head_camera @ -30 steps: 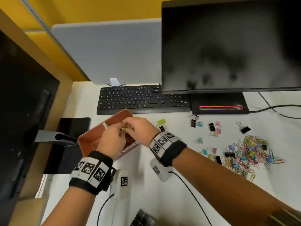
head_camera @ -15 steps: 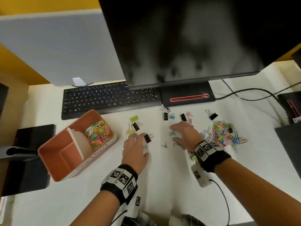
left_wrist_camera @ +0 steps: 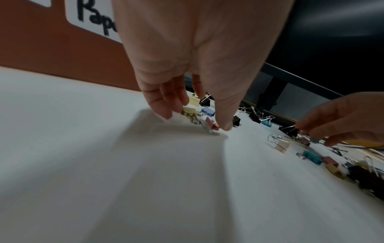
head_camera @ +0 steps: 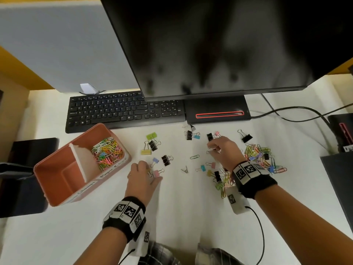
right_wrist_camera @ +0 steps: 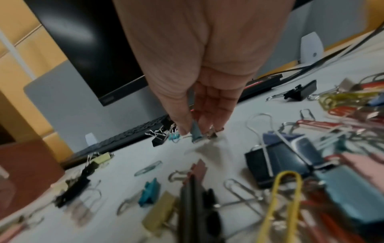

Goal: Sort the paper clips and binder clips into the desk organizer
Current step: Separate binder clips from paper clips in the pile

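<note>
The desk organizer stands on the white desk, just in front of the keyboard's left end. Its far compartment is already heaped with coloured paper clips; the near compartments look empty. Binder clips are scattered over the desk to the right of the organizer, and a tangle of paper clips lies well to its right, beyond both hands.

Near the organizer's right wall, a pink binder clip is bracketed by the left hand: in the left wrist view the thumb touches it on one side and the curled fingers come down on the other, with a yellowish clip at their tips. Whether the pinch is closed cannot be told. Farther right of the organizer, a small grey-blue binder clip is pinched between thumb and fingertips of the right hand, at the desk surface.

The step is judged to be the gathering of binder clips. It would be done well if each clip were taken by its body rather than its wire handles, so that it cannot swing or snag a neighbour. The clips should be released into an empty compartment, kept apart from the paper clips. Stray paper clips lying among the binder clips should not be swept up with them.
</note>
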